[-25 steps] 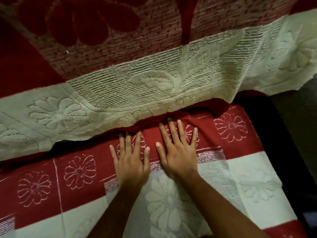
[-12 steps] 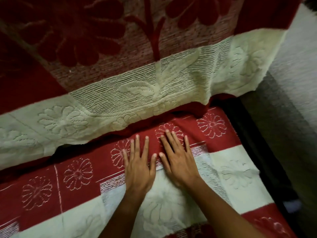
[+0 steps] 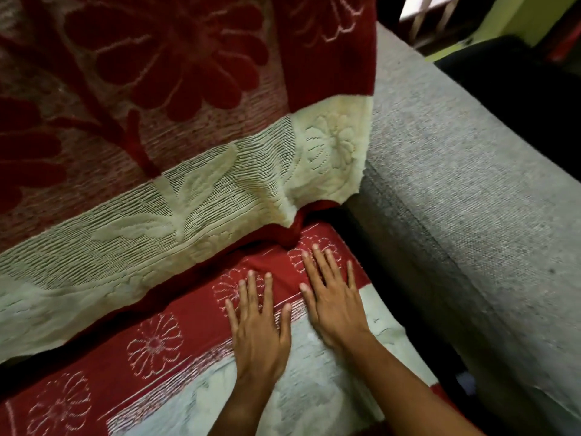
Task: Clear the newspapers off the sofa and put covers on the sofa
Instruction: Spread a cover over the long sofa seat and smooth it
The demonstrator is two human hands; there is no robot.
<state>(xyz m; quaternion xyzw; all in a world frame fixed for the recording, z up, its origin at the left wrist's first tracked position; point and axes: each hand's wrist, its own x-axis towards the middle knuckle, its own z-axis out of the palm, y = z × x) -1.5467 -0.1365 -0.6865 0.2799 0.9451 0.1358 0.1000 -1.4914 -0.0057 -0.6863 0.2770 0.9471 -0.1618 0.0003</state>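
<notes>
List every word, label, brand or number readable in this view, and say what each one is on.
None: no readable text anywhere.
The seat cover and back cover carry only woven flowers and leaves.
The grey sofa arm is plain.
The left hand and right hand bear no writing.
The dim room corner is too dark and blurred to tell.

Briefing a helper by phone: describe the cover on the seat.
Find the grey sofa arm. Beside it, the seat cover is spread flat under the left hand and right hand. Unlike the backrest cover with big red flowers, it has small white-outlined flowers.
</notes>
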